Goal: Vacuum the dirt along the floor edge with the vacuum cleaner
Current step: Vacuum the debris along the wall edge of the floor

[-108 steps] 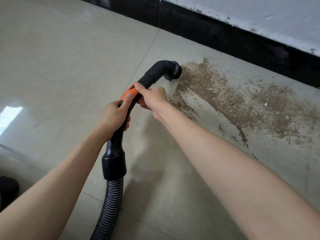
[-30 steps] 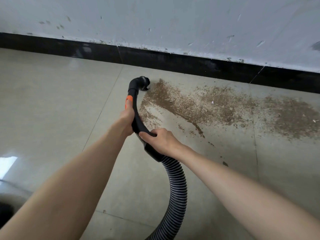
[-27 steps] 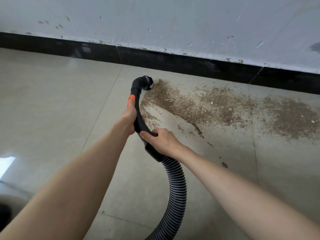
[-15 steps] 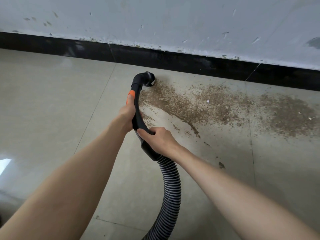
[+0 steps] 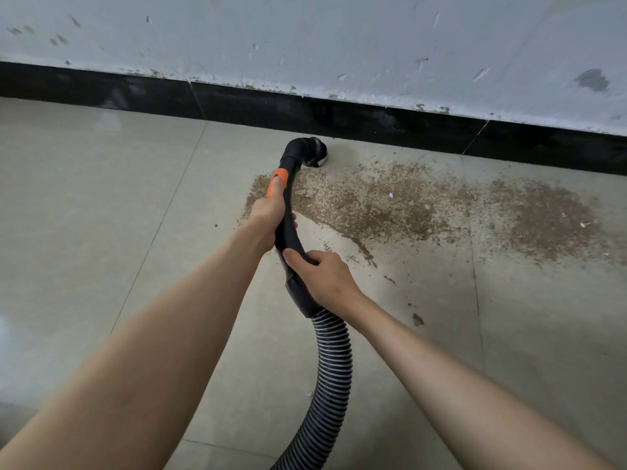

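The floor (image 5: 101,232) consists of large glossy beige tiles separated by thin grout lines (image 5: 163,218). A black skirting strip (image 5: 373,118) runs along the junction of floor and wall. Above it, the pale grey painted wall (image 5: 339,39) shows chips, scuffs and a ragged lower paint edge. A soft bright reflection lies on the tiles at the left frame edge (image 5: 5,334).

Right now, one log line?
left hand: grips wand | right hand: grips wand | nozzle: by baseboard | dirt: remains
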